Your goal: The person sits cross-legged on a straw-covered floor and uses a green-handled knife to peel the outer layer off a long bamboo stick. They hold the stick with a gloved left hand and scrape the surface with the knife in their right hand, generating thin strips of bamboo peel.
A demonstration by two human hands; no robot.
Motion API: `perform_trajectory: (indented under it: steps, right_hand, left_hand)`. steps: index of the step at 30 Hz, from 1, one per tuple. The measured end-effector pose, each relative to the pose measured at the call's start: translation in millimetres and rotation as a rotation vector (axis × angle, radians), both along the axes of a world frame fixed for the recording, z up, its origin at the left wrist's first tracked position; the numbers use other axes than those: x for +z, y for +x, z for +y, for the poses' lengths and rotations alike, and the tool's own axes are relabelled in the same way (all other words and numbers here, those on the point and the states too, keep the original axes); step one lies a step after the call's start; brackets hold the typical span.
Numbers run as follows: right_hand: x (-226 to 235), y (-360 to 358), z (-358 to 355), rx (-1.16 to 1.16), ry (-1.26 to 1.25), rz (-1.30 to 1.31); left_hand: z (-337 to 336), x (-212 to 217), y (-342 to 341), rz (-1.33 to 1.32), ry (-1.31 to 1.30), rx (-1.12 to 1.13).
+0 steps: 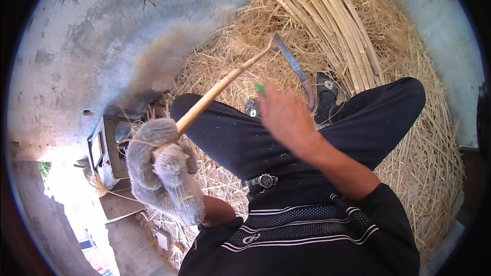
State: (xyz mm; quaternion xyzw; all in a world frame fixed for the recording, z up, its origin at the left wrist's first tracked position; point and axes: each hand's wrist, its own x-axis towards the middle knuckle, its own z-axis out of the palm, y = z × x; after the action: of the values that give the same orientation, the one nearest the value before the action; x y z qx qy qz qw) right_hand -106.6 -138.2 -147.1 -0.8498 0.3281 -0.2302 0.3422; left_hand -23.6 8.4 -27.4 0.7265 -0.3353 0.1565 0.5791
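Note:
My left hand [161,166], in a grey knit glove, is closed round the thick end of a pale, stripped stick [217,91]. The stick slants up and to the right, past my knee, and bends slightly near its thin tip. My bare right hand [287,117] hovers over my lap with its fingers curled, a little apart from the stick. A small green object [260,89] shows at its fingertips; its kind cannot be made out.
A curved-blade knife [292,62] with a wooden handle lies beside my shoes [326,92]. Long pale strips [337,25] are bundled beyond them. Straw-like shavings [225,46] cover the floor. Worn walls rise on both sides. A wristwatch [266,180] shows at my waist.

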Motion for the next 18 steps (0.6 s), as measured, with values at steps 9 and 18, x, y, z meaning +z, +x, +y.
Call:
perform_trajectory:
  steps: [9, 18]
  right_hand:
    - [68, -17, 24, 0.221, 0.109, -0.47]
    - [61, -6, 14, 0.162, 0.014, -0.186]
  left_hand:
    - [-5, -9, 14, -0.35, 0.021, -0.054]
    - [10, -1, 11, -0.005, 0.108, 0.037]
